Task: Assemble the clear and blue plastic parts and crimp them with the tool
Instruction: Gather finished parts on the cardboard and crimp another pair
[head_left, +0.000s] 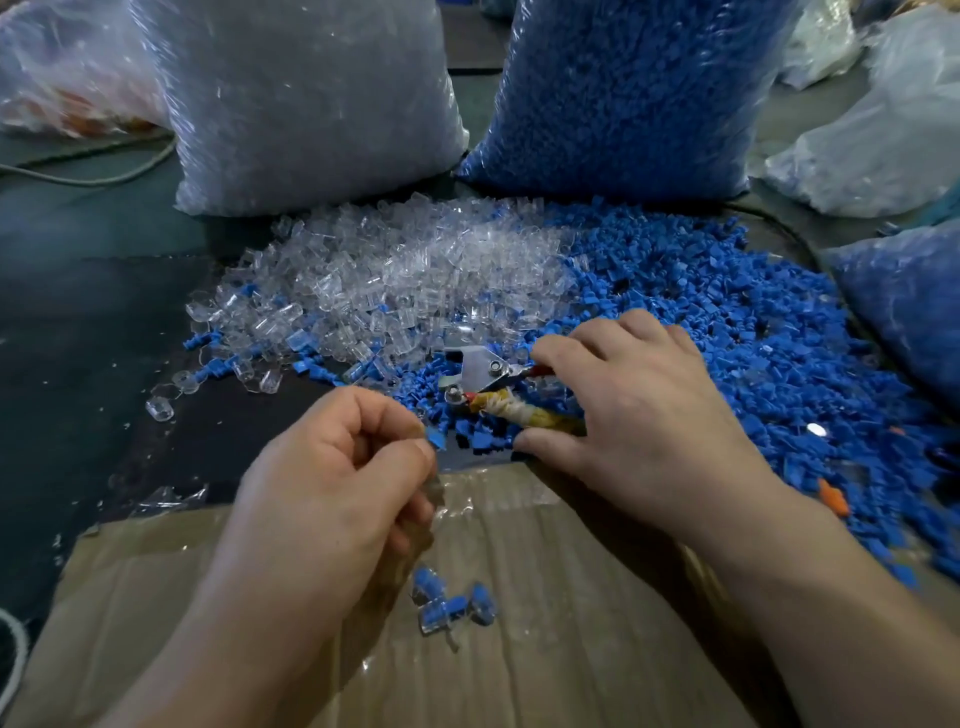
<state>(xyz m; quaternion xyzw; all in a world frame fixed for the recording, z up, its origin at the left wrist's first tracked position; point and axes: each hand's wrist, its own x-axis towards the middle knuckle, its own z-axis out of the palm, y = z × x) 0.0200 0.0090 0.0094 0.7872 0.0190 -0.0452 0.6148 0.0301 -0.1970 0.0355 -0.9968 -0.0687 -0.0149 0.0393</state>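
My left hand (332, 467) is closed around a small blue plastic part (435, 440) that pokes out between thumb and forefinger; a clear piece seems to sit in the same grip. My right hand (634, 410) lies over the crimping tool (480, 371), fingers spread across its tape-wrapped handles (524, 413); its metal head rests on the parts. A heap of clear parts (395, 280) lies ahead, with a heap of blue parts (727, 322) to the right. A few joined clear-and-blue pieces (449, 603) lie on the cardboard.
A flat cardboard sheet (545, 597) covers the near surface. Behind the heaps stand a big bag of clear parts (306, 98) and a big bag of blue parts (639, 93). More bags (883, 135) sit at the right. A cord (104, 176) runs at the left.
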